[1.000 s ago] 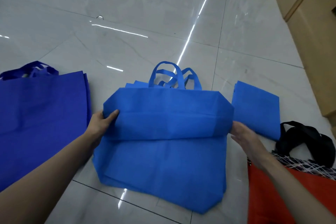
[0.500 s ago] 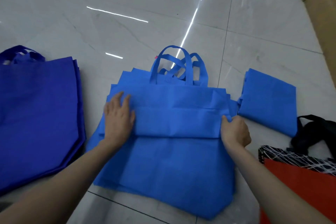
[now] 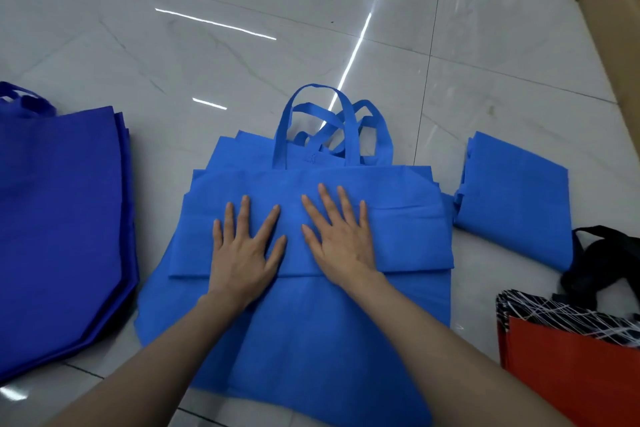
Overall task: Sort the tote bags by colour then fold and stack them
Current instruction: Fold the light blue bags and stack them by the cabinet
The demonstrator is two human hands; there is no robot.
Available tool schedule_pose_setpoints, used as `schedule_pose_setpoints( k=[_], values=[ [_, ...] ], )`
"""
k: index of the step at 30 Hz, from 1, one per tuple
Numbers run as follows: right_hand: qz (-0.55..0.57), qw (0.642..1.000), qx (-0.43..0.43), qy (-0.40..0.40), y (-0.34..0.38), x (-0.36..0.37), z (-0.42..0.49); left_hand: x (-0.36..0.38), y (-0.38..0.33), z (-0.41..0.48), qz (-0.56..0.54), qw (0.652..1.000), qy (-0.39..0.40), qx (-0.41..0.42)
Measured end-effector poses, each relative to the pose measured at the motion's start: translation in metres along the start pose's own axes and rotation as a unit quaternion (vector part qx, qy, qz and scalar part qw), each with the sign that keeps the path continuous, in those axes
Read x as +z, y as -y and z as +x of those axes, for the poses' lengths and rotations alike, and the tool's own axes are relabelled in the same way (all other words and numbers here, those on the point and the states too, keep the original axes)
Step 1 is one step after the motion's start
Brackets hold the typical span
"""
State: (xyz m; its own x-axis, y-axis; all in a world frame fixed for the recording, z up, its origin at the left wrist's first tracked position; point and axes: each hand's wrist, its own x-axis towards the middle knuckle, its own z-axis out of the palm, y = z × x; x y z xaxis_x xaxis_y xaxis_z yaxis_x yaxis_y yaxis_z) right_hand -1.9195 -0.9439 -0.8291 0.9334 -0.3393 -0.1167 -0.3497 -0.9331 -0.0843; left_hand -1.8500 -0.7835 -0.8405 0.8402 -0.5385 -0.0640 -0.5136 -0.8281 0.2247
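As bag [image 3: 408,229] lay folded atop blue pile [image 3: 311,340] on floor [image 3: 242,62], left hand [image 3: 242,253] and right hand [image 3: 341,243] pressed it flat, fingers spread. Fabric probably light, limp, springy; take fold's side edges.

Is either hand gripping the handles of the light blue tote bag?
No: the left hand and right hand both lie flat, fingers spread, on the folded light blue tote bag, clear of its handles.
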Motion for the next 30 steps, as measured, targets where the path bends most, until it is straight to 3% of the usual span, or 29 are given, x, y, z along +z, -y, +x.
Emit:
schedule_pose_setpoints(
  k=[4, 8, 13, 16, 18, 24, 27, 28, 30],
  values=[
    [0.009, 0.992, 0.129, -0.001, -0.046, -0.001, -0.008, -0.004, 0.008, 0.000, 0.006, 0.999, 0.002, -0.039],
    [-0.004, 0.982, 0.191, 0.016, -0.074, -0.006, -0.019, -0.008, 0.010, -0.001, 0.008, 0.999, 0.011, -0.039],
    [-0.008, 0.985, 0.169, 0.026, -0.082, -0.011, -0.030, -0.016, 0.013, 0.002, 0.018, 0.999, 0.048, -0.013],
    [-0.012, 0.995, 0.097, 0.029, -0.079, -0.014, -0.048, -0.021, 0.005, -0.008, 0.049, 0.992, 0.027, 0.115],
    [-0.004, 0.996, 0.075, 0.055, -0.075, -0.013, -0.061, -0.019, -0.003, -0.017, 0.053, 0.981, 0.067, 0.173],
    [-0.012, 0.996, 0.063, 0.068, -0.068, -0.024, -0.100, -0.029, -0.012, -0.041, 0.018, 0.982, 0.123, 0.142],
    [-0.017, 0.997, 0.056, -0.058, -0.063, -0.028, -0.107, -0.037, -0.016, -0.047, 0.002, 0.988, 0.052, 0.147],
    [0.001, 0.995, 0.062, -0.077, -0.060, -0.029, -0.105, -0.035, -0.016, -0.047, 0.014, 0.988, 0.025, 0.152],
    [0.097, 0.986, 0.114, -0.070, -0.054, -0.033, -0.092, -0.036, -0.020, -0.048, 0.029, 0.987, 0.052, 0.146]
  ],
)
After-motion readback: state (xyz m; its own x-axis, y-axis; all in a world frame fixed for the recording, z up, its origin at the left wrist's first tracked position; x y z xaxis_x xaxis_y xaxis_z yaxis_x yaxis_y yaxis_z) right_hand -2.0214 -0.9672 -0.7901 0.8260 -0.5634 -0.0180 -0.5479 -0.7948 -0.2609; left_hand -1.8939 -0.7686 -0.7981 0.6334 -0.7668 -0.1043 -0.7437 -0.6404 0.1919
